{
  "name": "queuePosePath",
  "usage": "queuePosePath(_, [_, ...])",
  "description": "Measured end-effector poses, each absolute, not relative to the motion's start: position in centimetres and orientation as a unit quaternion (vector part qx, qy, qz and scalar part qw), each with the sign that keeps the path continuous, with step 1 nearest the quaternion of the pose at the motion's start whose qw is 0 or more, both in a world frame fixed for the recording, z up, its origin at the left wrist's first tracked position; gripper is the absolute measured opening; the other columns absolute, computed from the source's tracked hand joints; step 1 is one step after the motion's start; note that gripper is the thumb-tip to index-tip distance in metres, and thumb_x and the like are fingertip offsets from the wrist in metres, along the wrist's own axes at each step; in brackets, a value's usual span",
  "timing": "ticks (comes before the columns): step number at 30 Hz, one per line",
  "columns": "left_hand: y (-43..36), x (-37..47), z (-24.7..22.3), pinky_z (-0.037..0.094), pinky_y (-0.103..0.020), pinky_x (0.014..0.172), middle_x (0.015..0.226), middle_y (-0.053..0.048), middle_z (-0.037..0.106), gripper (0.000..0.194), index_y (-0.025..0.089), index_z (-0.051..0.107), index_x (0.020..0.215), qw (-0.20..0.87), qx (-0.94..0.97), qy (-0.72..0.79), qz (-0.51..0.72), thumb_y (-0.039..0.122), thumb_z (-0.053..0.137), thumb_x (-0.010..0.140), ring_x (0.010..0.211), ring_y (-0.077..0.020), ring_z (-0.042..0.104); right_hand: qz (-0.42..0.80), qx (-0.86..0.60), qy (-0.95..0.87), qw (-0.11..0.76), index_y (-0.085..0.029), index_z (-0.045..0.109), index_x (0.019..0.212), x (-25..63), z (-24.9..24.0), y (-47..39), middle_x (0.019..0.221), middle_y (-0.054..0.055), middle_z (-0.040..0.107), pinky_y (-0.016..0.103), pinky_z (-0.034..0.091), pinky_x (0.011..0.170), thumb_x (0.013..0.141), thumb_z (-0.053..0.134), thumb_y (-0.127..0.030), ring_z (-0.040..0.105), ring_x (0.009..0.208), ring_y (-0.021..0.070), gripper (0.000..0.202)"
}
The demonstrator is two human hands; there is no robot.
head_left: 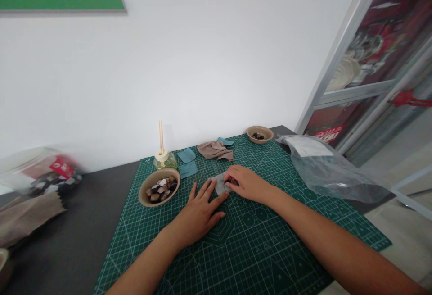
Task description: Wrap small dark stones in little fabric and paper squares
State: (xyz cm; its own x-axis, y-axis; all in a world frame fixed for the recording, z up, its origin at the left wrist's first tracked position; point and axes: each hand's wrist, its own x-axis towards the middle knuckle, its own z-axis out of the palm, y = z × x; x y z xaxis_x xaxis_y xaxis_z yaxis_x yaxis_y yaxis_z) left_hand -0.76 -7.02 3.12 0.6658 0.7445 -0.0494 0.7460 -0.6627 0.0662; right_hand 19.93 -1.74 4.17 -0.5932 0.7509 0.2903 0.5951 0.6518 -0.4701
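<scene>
Has bare green mat nearer and rightward; touches grey cloth, well inside edges, with left hand splayed; bunches fingers of right hand together there; cannot tell long axis or heading.

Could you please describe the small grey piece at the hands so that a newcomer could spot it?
On the green gridded cutting mat, the bare left hand and right hand converge. The small grey piece lies there, in front of the crumpled brown cloth. Its plain grey sets it apart from that cloth and the flat light-blue pieces.
</scene>
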Motion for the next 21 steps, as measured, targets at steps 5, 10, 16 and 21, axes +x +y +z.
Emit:
queuePosePath(5, [-6.96,-0.81,3.01,0.014,-0.061,0.107,0.154,-0.010,0.017,0.048,0.033,0.030,0.143,0.036,0.914,0.405,0.005,0.041,0.040,0.097,0.140,-0.0307,0.010,0.182,-0.388,-0.866,0.257,-0.016,0.061,0.089,19.66,3.56,-1.45,0.087,0.005,0.061,0.030,0.045,0.077,0.080,0.058,-0.008,0.056,0.084,0.0170,0.012])
queuePosePath(10, [-6.93,-0.79,2.91,0.015,-0.061,0.106,0.153,-0.011,0.020,0.047,0.033,0.032,0.142,0.042,0.913,0.406,0.005,0.042,0.040,0.097,0.140,-0.0317,0.011,0.141,-0.375,-0.871,0.285,-0.017,0.065,0.096,19.88,3.22,-1.13,0.097,0.008,0.060,0.038,0.044,0.089,0.083,0.059,-0.012,0.053,0.098,0.0212,0.015])
queuePosePath(16, [-6.98,-0.82,2.96,0.015,-0.061,0.107,0.153,-0.012,0.020,0.047,0.032,0.032,0.142,0.037,0.913,0.406,0.006,0.042,0.040,0.097,0.140,-0.0312,0.011,0.137,-0.360,-0.890,0.244,-0.014,0.066,0.098,20.03,3.17,-1.04,0.097,0.009,0.060,0.036,0.044,0.088,0.083,0.057,-0.010,0.052,0.097,0.0209,0.018])
queuePosePath(21, [-7.02,-0.82,3.07,0.015,-0.061,0.106,0.153,-0.012,0.020,0.046,0.032,0.032,0.142,0.039,0.914,0.405,-0.001,0.041,0.039,0.097,0.140,-0.0314,0.011,0.160,-0.364,-0.889,0.226,-0.013,0.067,0.096,19.90,3.25,-1.16,0.096,0.008,0.060,0.033,0.046,0.085,0.082,0.058,-0.008,0.055,0.093,0.0192,0.017])
